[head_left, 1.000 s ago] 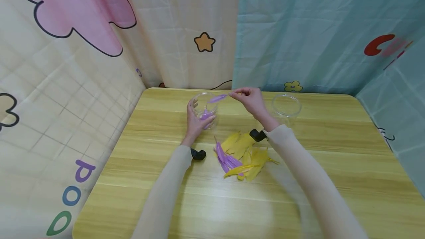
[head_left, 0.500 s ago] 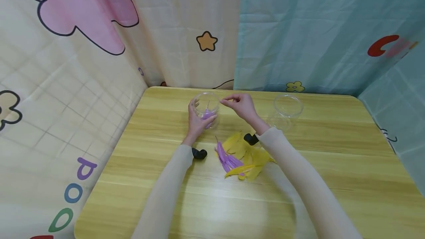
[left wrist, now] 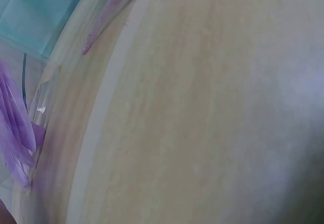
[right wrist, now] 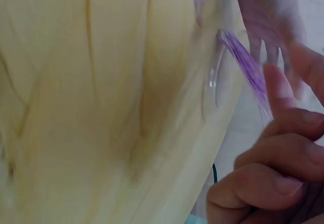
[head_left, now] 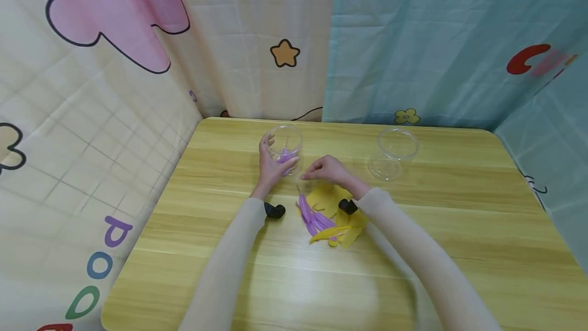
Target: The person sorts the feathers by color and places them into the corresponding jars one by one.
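My left hand (head_left: 271, 166) grips a clear plastic cup (head_left: 300, 143) at the back of the table, fingers on its far side and thumb in front. Purple feathers (head_left: 286, 157) are inside it; the left wrist view shows these feathers (left wrist: 15, 128) close up. My right hand (head_left: 327, 169) hovers just right of the cup, above a feather pile. The right wrist view shows its fingers (right wrist: 258, 183) bent, with nothing visible between index and thumb. Beneath it lie yellow feathers (head_left: 325, 199), partly covered by the hand and wrist, and several purple feathers (head_left: 316, 217) on the left side.
A second clear cup (head_left: 385, 167) stands at the back right, with no feathers visible in it. The wooden table (head_left: 193, 178) meets printed curtains (head_left: 257, 86) at the back and sides. A black wrist camera (head_left: 274, 211) sits on each wrist.
A purple feather held by my right hand at the cup's rim is no longer in its fingers. That hand has moved down toward the pile. My left hand stays on the cup.
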The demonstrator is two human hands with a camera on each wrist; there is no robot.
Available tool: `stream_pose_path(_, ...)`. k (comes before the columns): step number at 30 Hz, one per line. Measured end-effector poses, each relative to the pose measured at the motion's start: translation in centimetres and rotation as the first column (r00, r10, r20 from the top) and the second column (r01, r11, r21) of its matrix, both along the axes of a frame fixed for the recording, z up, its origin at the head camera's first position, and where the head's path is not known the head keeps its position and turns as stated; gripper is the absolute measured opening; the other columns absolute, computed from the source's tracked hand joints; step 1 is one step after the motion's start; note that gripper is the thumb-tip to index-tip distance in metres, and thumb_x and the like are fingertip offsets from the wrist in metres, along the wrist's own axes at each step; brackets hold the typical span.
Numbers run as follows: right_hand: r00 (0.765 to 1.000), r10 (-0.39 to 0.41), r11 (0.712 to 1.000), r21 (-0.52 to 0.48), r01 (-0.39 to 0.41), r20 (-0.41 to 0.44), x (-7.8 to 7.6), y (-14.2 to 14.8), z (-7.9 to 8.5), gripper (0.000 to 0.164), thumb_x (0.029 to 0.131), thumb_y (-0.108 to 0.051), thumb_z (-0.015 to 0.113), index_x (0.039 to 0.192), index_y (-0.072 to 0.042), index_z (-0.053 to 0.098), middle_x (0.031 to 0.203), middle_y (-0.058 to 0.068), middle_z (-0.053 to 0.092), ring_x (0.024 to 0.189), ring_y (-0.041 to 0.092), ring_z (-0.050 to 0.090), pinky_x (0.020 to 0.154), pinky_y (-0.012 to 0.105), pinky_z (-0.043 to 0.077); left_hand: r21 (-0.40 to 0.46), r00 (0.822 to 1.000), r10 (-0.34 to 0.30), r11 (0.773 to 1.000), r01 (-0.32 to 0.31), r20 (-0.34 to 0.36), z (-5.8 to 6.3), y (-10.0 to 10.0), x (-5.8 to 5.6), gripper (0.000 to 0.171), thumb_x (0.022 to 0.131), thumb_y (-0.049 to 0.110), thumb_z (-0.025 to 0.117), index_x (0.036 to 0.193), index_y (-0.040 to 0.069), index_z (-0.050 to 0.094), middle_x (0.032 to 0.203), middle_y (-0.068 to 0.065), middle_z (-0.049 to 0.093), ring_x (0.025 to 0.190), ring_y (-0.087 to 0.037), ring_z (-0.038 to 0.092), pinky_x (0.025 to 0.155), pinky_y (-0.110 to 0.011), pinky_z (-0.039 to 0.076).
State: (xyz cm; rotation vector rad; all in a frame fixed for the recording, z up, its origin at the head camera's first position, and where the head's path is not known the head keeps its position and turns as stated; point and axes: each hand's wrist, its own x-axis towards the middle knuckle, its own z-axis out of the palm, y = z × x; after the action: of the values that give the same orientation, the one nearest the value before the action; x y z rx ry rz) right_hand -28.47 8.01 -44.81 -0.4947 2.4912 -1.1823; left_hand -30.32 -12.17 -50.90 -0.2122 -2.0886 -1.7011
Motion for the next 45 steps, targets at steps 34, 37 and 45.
stream_pose_path(34, 0.995, 0.067, 0.914, 0.394, -0.092, 0.077, 0.8, -4.0, -1.1, 0.045, 0.072, -0.033, 0.079, 0.049, -0.016, 0.044, 0.047, -0.006, 0.038, 0.043, 0.008, 0.031, 0.041, 0.023, 0.026, 0.000, 1.000, 0.010, 1.000, -0.010, 0.010, 0.3, 0.1, 0.2, 0.101, 0.065, 0.023, 0.089, 0.143, 0.028, 0.026, 0.143, 0.000, 0.034, 0.129, -0.024, 0.033, 0.102, -0.045, 0.031)
stream_pose_path(37, 0.995, 0.061, 0.914, 0.396, -0.086, 0.075, 0.8, -4.0, -1.1, 0.044, 0.071, -0.031, 0.079, 0.049, -0.017, 0.044, 0.047, -0.006, 0.038, 0.043, 0.008, 0.032, 0.041, 0.023, 0.026, 0.002, 1.000, 0.006, 1.000, -0.006, 0.007, 0.3, 0.2, 0.2, 0.101, 0.065, 0.023, 0.089, 0.143, 0.029, 0.026, 0.143, 0.002, 0.033, 0.129, -0.023, 0.032, 0.101, -0.045, 0.031)
stream_pose_path(45, 0.996, 0.048, 0.937, 0.341, -0.071, 0.075, 1.3, -4.1, -1.5, 0.039, 0.070, -0.023, 0.076, 0.048, -0.016, 0.045, 0.045, -0.005, 0.039, 0.041, 0.009, 0.032, 0.039, 0.023, 0.026, -0.005, 1.000, 0.011, 1.000, -0.011, -0.007, 0.1, 0.2, 0.2, 0.100, 0.065, 0.020, 0.089, 0.143, 0.027, 0.027, 0.143, -0.005, 0.035, 0.129, -0.025, 0.032, 0.102, -0.046, 0.031)
